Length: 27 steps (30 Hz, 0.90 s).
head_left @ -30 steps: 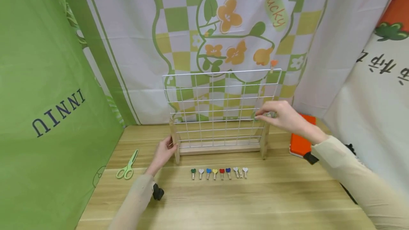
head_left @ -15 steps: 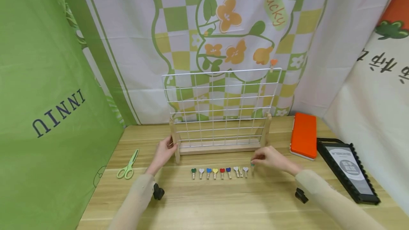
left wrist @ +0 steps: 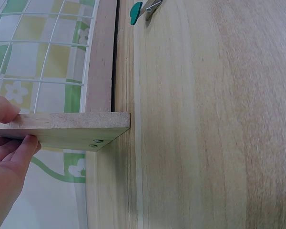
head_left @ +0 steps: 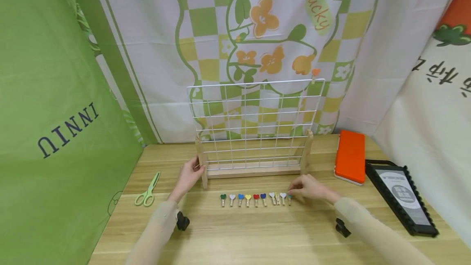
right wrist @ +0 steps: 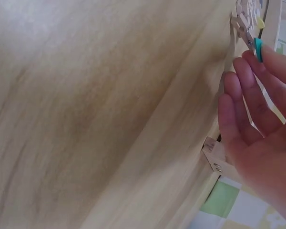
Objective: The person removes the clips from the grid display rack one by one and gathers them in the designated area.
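A white wire grid (head_left: 254, 113) stands upright in a wooden stand (head_left: 254, 170). My left hand (head_left: 188, 174) grips the stand's left upright (left wrist: 66, 121), thumb on one face and fingers on the other. At the right end of a row of small heart-topped clothespins, my right hand (head_left: 310, 187) pinches a teal heart clothespin (right wrist: 258, 49) between thumb and index finger. Its wooden end reaches down to the table beside a white heart clothespin (head_left: 283, 198). Dark green (head_left: 223, 199), blue, yellow and red ones stand further left in the row. An orange heart clothespin (head_left: 316, 73) is clipped on the grid's top right.
Green scissors (head_left: 148, 193) lie on the table (head_left: 235, 236) at the left. An orange case (head_left: 349, 156) and a black-framed board (head_left: 401, 197) lie at the right. Patterned curtains (head_left: 206, 23) hang behind and on both sides.
My right hand has come down from the grid's right side to the right end of the clothespin row, bringing the teal clothespin to the table. The left hand has stayed on the upright.
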Motion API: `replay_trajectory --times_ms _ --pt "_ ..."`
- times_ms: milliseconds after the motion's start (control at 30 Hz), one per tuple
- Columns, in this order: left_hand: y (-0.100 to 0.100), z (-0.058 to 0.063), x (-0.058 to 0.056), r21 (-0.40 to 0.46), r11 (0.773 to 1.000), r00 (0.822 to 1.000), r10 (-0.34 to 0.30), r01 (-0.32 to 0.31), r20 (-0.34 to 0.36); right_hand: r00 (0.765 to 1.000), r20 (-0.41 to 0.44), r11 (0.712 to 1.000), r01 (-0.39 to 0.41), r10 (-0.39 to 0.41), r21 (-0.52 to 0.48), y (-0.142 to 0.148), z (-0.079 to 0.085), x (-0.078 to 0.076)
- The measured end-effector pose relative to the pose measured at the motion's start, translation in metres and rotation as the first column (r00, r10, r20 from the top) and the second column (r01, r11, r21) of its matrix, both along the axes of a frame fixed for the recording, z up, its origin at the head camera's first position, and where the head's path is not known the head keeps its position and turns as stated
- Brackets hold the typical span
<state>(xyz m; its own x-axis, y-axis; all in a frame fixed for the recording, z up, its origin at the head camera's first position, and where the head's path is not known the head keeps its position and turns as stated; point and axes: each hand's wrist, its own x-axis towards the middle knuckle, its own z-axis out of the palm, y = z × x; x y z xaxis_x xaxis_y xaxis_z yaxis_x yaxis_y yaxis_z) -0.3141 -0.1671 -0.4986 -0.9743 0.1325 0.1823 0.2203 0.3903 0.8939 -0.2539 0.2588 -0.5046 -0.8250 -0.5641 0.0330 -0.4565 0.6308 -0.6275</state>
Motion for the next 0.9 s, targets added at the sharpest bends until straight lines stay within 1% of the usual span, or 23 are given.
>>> replay_trajectory --times_ms 200,300,533,733,900 --pt "0.001 0.000 0.000 0.019 1.000 1.000 -0.002 0.002 0.013 1.000 0.012 1.000 0.017 -0.017 0.004 0.000 -0.006 -0.001" --pt "0.001 0.000 0.000 0.018 1.000 1.000 -0.010 0.010 0.008 1.000 0.016 1.000 0.020 -0.020 -0.005 0.001 -0.008 0.000" --pt "0.000 -0.001 0.000 0.011 1.000 1.000 -0.013 0.013 -0.005 1.000 -0.026 1.000 0.006 -0.006 -0.003 0.000 -0.009 0.001" --pt "0.000 -0.001 -0.001 0.022 1.000 1.000 -0.013 0.013 0.010 0.999 -0.033 1.000 0.008 -0.008 0.001 0.002 -0.011 0.001" --pt "-0.001 -0.002 -0.001 0.008 1.000 1.000 -0.021 0.021 0.001 0.999 -0.042 1.000 0.012 -0.012 0.002 0.004 -0.011 0.003"
